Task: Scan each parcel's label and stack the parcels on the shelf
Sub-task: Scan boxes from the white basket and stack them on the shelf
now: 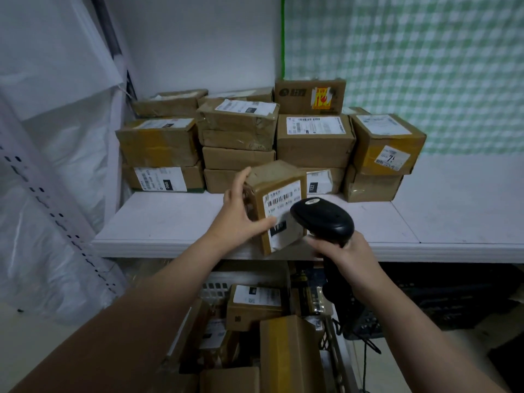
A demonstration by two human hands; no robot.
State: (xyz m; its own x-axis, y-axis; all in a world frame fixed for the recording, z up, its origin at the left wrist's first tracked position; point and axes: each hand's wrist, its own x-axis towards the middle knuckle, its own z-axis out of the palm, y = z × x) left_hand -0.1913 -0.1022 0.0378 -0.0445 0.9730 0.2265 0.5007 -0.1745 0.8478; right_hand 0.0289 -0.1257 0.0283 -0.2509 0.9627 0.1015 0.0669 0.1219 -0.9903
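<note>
My left hand (pixel 241 214) grips a small brown parcel (pixel 273 177) above the front of the white shelf (pixel 175 219), its white barcode label (pixel 279 202) turned toward me. My right hand (pixel 344 255) holds a black handheld scanner (pixel 323 218) by its handle, the scanner head right in front of the label and covering part of it. Several labelled brown parcels (pixel 314 137) are stacked in rows at the back of the shelf.
Below the shelf a white basket (pixel 218 287) holds several more parcels (pixel 255 304). The scanner's black cable (pixel 365 344) hangs down at the right. A perforated white shelf upright (pixel 56 219) and plastic sheeting stand at the left. A dark crate (pixel 453 296) sits under the shelf's right side.
</note>
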